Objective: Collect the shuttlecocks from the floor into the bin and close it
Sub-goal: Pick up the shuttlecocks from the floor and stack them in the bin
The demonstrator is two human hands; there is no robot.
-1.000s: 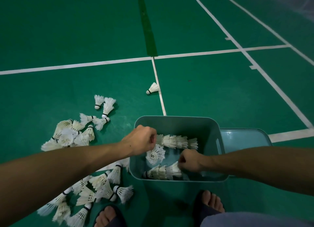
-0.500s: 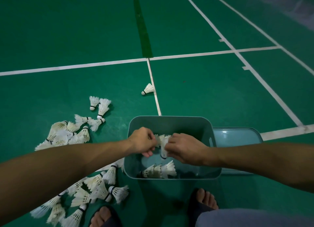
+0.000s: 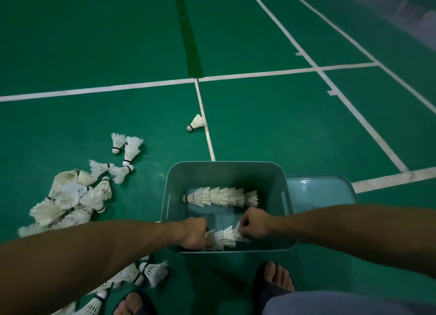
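Both hands dropped from mid-bin to the near wall. Loose shuttlecocks [image 3: 70,196] lie on the floor, left of the bin [image 3: 226,170]. Left hand [image 3: 195,233] and right hand [image 3: 253,222] grip a nested stack [image 3: 223,238] inside. Featherlight, crushable: hold by the cork. Lid [image 3: 318,189] lies right.

Left forearm [image 3: 77,260] covering part of the shuttlecock pile [image 3: 70,201] at lower left, with more shuttlecocks cut off by the bottom edge. Fingertips of the left hand [image 3: 194,234] and right hand [image 3: 254,223] buried among the feathers of a short shuttlecock stack [image 3: 223,238] inside the bin [image 3: 226,170]. Lid [image 3: 318,189] partly hidden behind the right forearm; feet [image 3: 277,277] and trouser leg cropped at the bottom.
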